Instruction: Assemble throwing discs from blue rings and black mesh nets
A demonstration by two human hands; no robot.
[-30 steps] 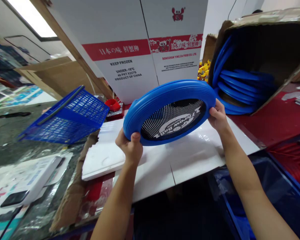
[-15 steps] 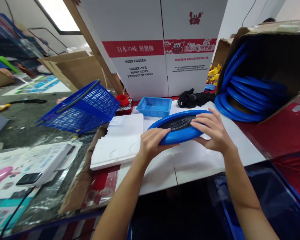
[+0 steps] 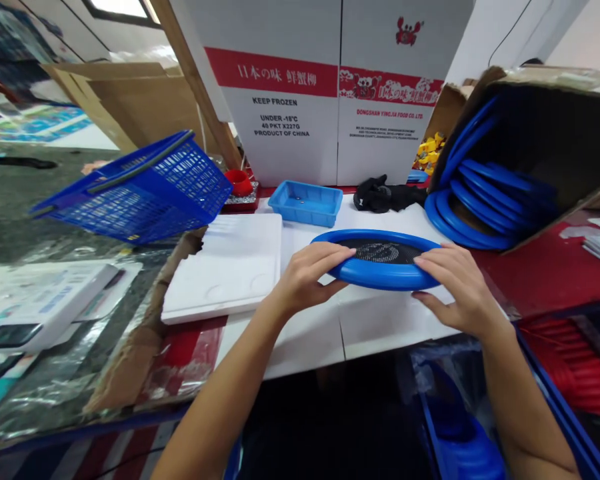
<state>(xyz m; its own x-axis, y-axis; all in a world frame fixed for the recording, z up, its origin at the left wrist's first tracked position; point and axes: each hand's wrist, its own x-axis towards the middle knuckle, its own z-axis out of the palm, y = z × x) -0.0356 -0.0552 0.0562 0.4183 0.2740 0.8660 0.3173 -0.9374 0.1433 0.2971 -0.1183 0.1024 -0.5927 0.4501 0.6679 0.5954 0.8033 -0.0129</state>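
1. Head view, the hands: I saw the left hand (image 3: 307, 275) clasped on the near-left rim of a blue disc (image 3: 380, 260) with a black mesh centre, thumb under the rim and fingers over it. The right hand (image 3: 453, 290) gripped the near-right rim the same way, fingers spread across the top edge.
2. Head view, the disc: it lay almost flat, held just over the white board (image 3: 380, 320) that covered the bench, between both hands. White print showed on its mesh, too small for me to read.
3. Head view, to the right: a cardboard box (image 3: 555, 127) lay on its side with a stack of blue rings (image 3: 480, 200) spilling from its mouth, near the disc but apart from it.
4. Head view, behind: a small blue tray (image 3: 307, 202) and a black cloth (image 3: 385, 195) sat in front of a white carton (image 3: 330, 100) printed "KEEP FROZEN".
5. Head view, to the left: a blue basket (image 3: 140, 193) stood tilted, and a white foam slab (image 3: 230, 267) lay beside the left hand.
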